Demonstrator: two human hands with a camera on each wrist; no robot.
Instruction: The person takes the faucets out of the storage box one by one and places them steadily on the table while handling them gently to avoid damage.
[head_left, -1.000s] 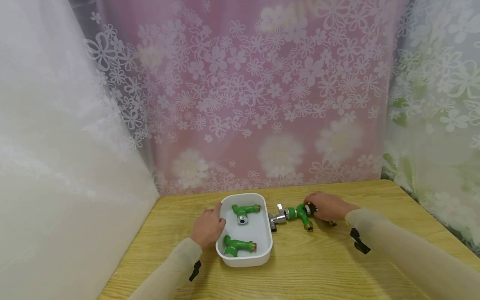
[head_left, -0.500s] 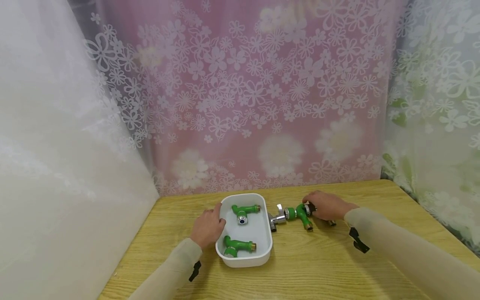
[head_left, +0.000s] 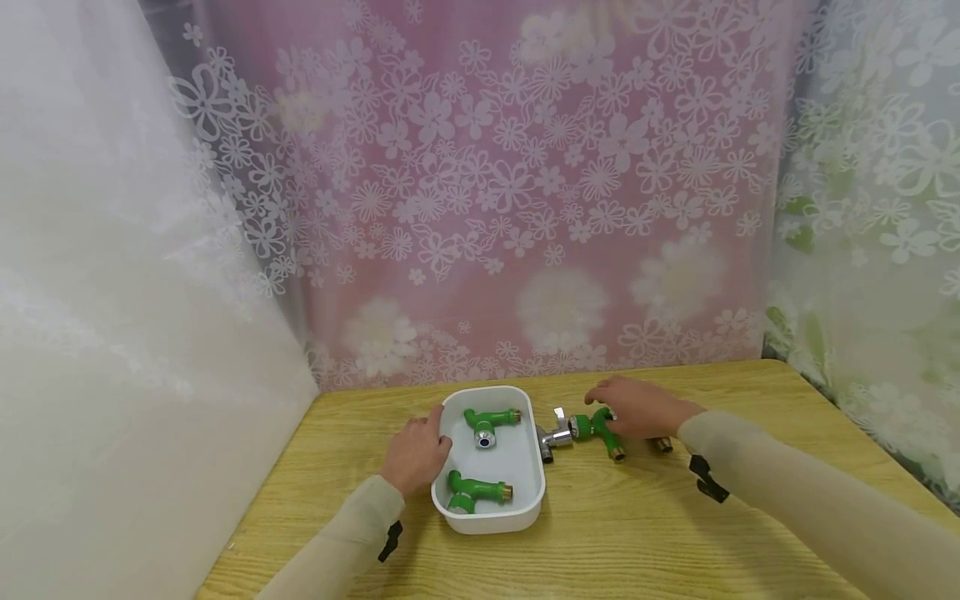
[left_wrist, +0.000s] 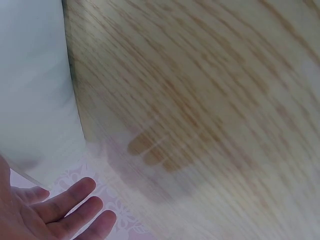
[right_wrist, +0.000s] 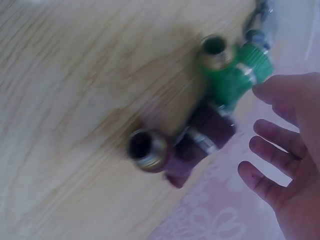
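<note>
My left hand (head_left: 416, 454) rests at the left rim of a white tray (head_left: 536, 492), thumb over the edge. In the left wrist view its other fingers (left_wrist: 80, 192) extend loosely by the tray's outer wall. Inside the tray lie two green taps, one at the back (head_left: 491, 418) and one at the front (head_left: 480, 490). My right hand (head_left: 645, 408) hovers over a third green tap (head_left: 600, 427) on the table, partly covering it. The right wrist view shows its fingers spread, thumb close to that green tap's knob. A dark tap (right_wrist: 192, 147) with a brass threaded end lies beside it.
A chrome angle valve (head_left: 557, 437) lies between the tray and the green tap, against the tray's right side. The wooden table (head_left: 600, 542) ends at a pink flowered curtain (head_left: 525, 208) behind, with pale sheets at left and right.
My right hand has left the dark tap's knob and shifted left, over the green tap, with its fingers extended. The left hand, tray and taps have stayed put.
</note>
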